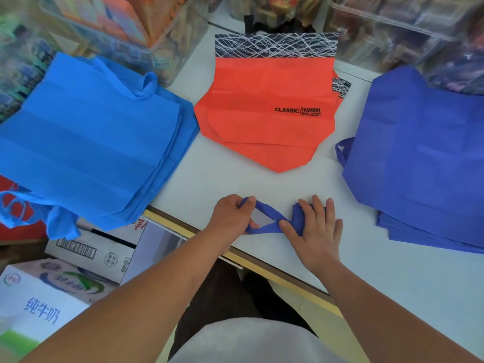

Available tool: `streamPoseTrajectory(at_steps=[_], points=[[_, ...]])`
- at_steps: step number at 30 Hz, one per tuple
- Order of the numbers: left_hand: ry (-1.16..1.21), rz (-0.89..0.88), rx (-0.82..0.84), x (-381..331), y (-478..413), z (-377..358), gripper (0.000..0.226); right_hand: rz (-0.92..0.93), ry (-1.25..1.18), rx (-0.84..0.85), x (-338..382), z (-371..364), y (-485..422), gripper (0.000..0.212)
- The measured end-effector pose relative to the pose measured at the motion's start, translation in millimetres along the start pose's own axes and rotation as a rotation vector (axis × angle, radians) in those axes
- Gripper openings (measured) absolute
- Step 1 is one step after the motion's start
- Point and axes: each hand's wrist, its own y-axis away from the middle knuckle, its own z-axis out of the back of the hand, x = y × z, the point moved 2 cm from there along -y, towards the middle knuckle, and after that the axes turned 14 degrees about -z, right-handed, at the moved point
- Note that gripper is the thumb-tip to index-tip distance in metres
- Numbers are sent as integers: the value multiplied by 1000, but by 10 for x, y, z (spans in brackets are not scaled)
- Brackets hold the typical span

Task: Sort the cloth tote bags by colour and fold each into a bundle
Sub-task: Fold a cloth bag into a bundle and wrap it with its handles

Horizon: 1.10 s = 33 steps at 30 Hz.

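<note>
Three sorted stacks lie on the white table [209,174]: light blue tote bags [89,137] at the left, orange bags [264,111] with a black patterned top in the middle, dark blue bags [424,158] at the right. Near the front edge lies a small folded dark blue bundle [297,214]. My right hand [314,231] presses flat on it. My left hand [231,217] grips the bundle's handle strap [267,214], which loops across to the right hand.
Clear plastic bins of goods [125,30] line the back of the table. Cardboard boxes and a milk carton box [49,292] stand on the floor at the lower left. The light blue stack overhangs the table's left edge.
</note>
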Motion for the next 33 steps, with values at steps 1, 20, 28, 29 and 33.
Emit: streamPoseTrajectory(at_steps=[1, 20, 28, 29, 33], points=[[-30, 5, -20, 23, -31, -29, 30, -28, 10, -18, 27, -15, 2, 67], [-1179, -1334, 518, 243, -685, 201, 30, -29, 209, -80, 149, 60, -348, 67], [-1076, -1553, 929, 39, -665, 318, 9, -80, 179, -53, 192, 58, -326, 66], [-1022, -1577, 979, -5, -601, 299, 5, -86, 174, -61, 199, 54, -329, 66], [-883, -1298, 931, -293, -466, 195, 23, -116, 150, -47, 208, 53, -350, 65]])
